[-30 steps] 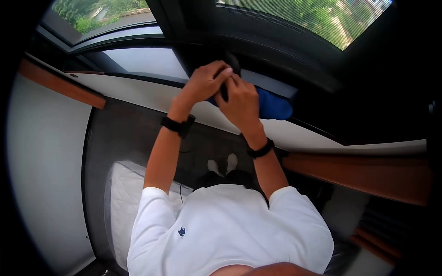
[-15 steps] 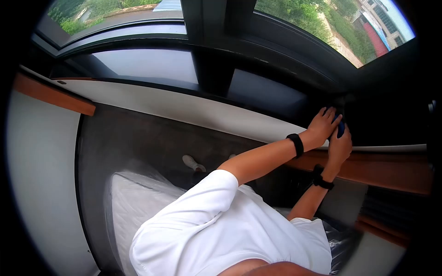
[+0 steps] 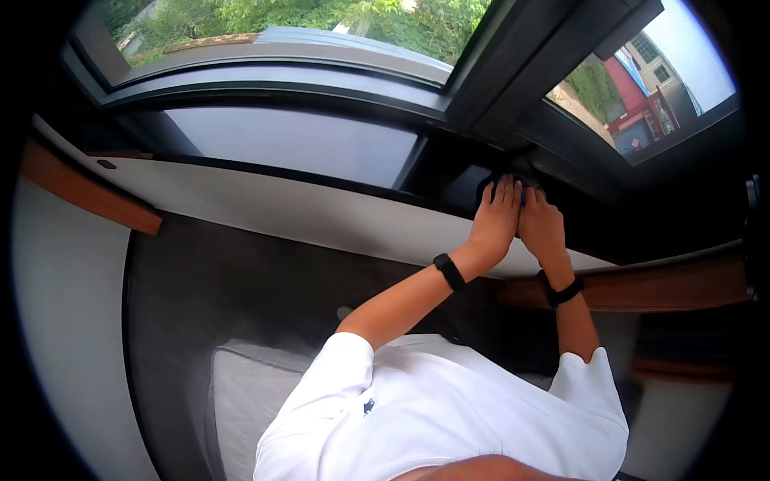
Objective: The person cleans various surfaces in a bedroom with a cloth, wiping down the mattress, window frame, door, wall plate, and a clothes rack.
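Both hands are together on the glossy black windowsill [image 3: 449, 172], over a bunched dark blue cloth [image 3: 484, 191]. My left hand [image 3: 497, 215] presses the cloth down, its fingers long and close together over the top. Close against it, my right hand [image 3: 544, 224] is bent over the cloth's right part, fingertips near the window frame. Most of the cloth is hidden beneath the fingers, and its edges blend into the dark sill.
Black window frames [image 3: 513, 88] rise behind the sill. A white wall panel [image 3: 321, 196] runs below it. Brown wooden ledges stand at left [image 3: 96, 188] and right [image 3: 642, 284]. A plastic-wrapped mattress [image 3: 249, 393] lies by my body on the dark floor [image 3: 216, 280].
Both hands and the cloth have moved left along the sill, away from the right corner. My view has turned to the right, and my left arm is less stretched out.
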`<state>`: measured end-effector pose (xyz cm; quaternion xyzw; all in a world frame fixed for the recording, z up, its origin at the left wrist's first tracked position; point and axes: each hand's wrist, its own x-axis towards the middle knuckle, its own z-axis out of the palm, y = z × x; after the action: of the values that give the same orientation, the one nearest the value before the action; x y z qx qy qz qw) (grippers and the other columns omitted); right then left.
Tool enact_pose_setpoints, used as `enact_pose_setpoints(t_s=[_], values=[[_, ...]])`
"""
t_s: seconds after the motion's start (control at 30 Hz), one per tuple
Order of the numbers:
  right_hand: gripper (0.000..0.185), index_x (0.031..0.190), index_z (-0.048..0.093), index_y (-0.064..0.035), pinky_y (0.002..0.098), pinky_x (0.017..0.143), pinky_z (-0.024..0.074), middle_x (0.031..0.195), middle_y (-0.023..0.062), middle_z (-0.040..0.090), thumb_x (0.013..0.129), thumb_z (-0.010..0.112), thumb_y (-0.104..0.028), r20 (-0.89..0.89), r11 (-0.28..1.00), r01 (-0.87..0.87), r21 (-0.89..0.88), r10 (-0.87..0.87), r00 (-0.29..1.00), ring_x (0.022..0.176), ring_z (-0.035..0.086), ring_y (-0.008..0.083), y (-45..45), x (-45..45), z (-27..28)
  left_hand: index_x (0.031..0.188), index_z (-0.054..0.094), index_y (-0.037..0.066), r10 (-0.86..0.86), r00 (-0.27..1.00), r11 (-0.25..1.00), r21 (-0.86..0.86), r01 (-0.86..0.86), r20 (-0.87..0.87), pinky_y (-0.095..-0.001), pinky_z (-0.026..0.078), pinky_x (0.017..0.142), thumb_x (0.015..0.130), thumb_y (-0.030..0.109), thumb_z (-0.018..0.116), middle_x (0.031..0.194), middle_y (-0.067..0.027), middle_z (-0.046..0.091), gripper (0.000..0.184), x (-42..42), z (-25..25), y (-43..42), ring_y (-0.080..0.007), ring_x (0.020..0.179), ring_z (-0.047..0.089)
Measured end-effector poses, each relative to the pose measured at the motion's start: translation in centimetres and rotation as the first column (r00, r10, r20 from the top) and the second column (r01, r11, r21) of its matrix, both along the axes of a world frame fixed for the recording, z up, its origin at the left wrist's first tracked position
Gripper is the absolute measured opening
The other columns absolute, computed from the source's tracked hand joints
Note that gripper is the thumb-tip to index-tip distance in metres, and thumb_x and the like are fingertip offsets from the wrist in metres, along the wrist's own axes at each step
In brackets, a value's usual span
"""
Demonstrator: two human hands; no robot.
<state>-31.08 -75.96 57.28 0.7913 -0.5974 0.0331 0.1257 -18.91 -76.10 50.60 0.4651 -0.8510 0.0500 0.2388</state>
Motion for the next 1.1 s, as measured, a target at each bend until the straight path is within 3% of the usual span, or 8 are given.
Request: enact_pose_setpoints(t_s=[0.07,0.13,0.27,0.47,0.6,0.87,1.0,1.1], values=[[0.023,0.103,0.055,-0.0031,0.0399,0.057,0.0568,0.089,0.0151,0.064,0.085,0.060,-0.016,-0.039,0.990,-0.097,-0.103,0.094,0.995,0.066,0.068,0.0331,-2.0,4.3,-0.9,0.148,0.031,-0.004,0.167,0.978,0.986,0.002,-0.168,-0.123,-0.0513,0.024,0.114,0.078,0.024,0.071,0.151,-0.0246,0.033,0.085,2.3,-2.3,-2.1,-0.0343,0.145,0.028],[0.019,0.100,0.053,-0.0045,0.0386,0.056,0.0570,0.085,0.0129,0.063,0.085,0.058,-0.015,-0.008,0.982,-0.157,-0.104,0.157,0.988,0.065,0.069,0.0307,-3.3,9.7,-0.4,0.150,0.027,-0.003,0.179,0.983,0.959,0.230,-0.167,-0.032,-0.0506,0.022,0.115,0.076,0.033,0.076,0.155,-0.0207,0.029,0.095,9.1,1.8,-1.6,-0.0320,0.148,0.021],[0.015,0.097,0.054,-0.0056,0.0361,0.056,0.0568,0.086,0.0113,0.064,0.088,0.057,-0.017,0.064,0.954,-0.258,-0.152,0.270,0.961,0.068,0.070,0.0268,-5.6,20.3,-1.0,0.152,0.019,-0.001,0.252,0.968,0.894,0.385,-0.230,-0.006,-0.0520,0.022,0.115,0.052,0.033,0.093,0.157,-0.0204,0.025,0.129,20.2,3.7,-2.4,-0.0308,0.148,0.022],[0.027,0.107,0.062,-0.0008,0.0351,0.058,0.0583,0.089,0.0155,0.069,0.089,0.052,-0.018,0.300,0.955,-0.248,-0.163,0.287,0.910,0.069,0.072,0.0261,-5.3,35.3,-2.9,0.153,0.018,0.008,0.239,0.969,0.893,0.375,-0.247,0.069,-0.0437,0.024,0.119,0.045,0.021,0.095,0.160,-0.0055,0.024,0.134,35.9,3.7,-1.5,-0.0242,0.148,0.021],[0.021,0.099,0.060,-0.0019,0.0342,0.057,0.0572,0.083,0.0139,0.067,0.086,0.057,-0.018,0.366,0.887,-0.393,-0.242,0.459,0.810,0.068,0.071,0.0252,-5.5,41.6,-4.2,0.154,0.012,0.007,0.345,0.914,0.837,0.371,-0.402,0.213,-0.0433,0.021,0.120,0.046,0.023,0.095,0.161,-0.0085,0.017,0.137,41.7,3.6,-0.3,-0.0255,0.150,0.017],[0.038,0.114,0.060,0.0014,0.0412,0.071,0.0539,0.095,0.0170,0.059,0.087,0.065,-0.025,0.648,0.769,-0.631,-0.108,0.536,0.541,0.085,0.064,0.0320,-4.9,36.3,-2.0,0.154,0.008,0.001,0.363,0.894,0.664,0.600,-0.446,0.262,-0.0486,0.014,0.121,0.050,0.043,0.093,0.160,-0.0258,0.008,0.141,43.8,6.0,-1.5,-0.0383,0.150,0.008],[0.047,0.121,0.058,0.0045,0.0400,0.078,0.0519,0.100,0.0189,0.054,0.083,0.071,-0.020,0.730,0.772,-0.630,-0.085,0.478,0.488,0.093,0.059,0.0314,-4.1,30.4,-1.9,0.153,0.013,0.000,0.097,0.984,0.797,0.581,-0.166,0.148,-0.0499,0.012,0.120,0.052,0.049,0.090,0.160,-0.0244,0.010,0.136,39.1,6.0,-4.0,-0.0386,0.150,0.008],[0.044,0.117,0.062,0.0051,0.0405,0.080,0.0500,0.098,0.0169,0.054,0.081,0.073,-0.017,0.760,0.825,-0.561,-0.072,0.409,0.505,0.090,0.058,0.0324,-2.9,23.7,-1.9,0.153,0.017,0.003,-0.079,0.997,0.822,0.565,0.069,-0.007,-0.0515,0.013,0.118,0.064,0.040,0.086,0.158,-0.0291,0.010,0.119,31.9,5.5,-4.7,-0.0440,0.148,0.008]])
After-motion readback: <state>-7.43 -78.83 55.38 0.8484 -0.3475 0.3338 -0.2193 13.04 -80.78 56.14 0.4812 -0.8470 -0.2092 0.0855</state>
